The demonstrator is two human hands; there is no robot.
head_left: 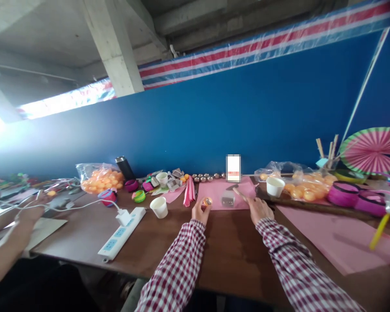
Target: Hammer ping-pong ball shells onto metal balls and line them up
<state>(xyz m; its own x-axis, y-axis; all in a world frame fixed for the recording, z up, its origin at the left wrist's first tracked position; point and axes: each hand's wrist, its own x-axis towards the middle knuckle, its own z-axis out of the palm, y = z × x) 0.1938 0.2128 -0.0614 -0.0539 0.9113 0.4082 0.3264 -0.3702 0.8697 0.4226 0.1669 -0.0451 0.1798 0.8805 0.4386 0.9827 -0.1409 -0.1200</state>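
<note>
My left hand [199, 212] is closed, its fingertips round a small orange round piece [208, 201] with a pale patch facing up. In my right hand [260, 210] is a thin tan stick [239, 193], its tip pointing left over the pink sheet [214, 187]. Between the hands a small shiny grey block [228, 199] rests on that sheet; its exact kind is unclear. Pink strips [189, 191] lie left of the sheet. A row of silvery balls [209, 178] runs along its back edge, beside an upright white card [233, 167] with a blurred face.
A white power strip [123, 234] with a plugged cable and a paper cup [159, 207] stand left. Bags of orange balls [102, 180] sit on both sides. At right are another cup [275, 186], purple rings [344, 193] and a paper fan [377, 149]. Another person's arm [14, 234] reaches in left.
</note>
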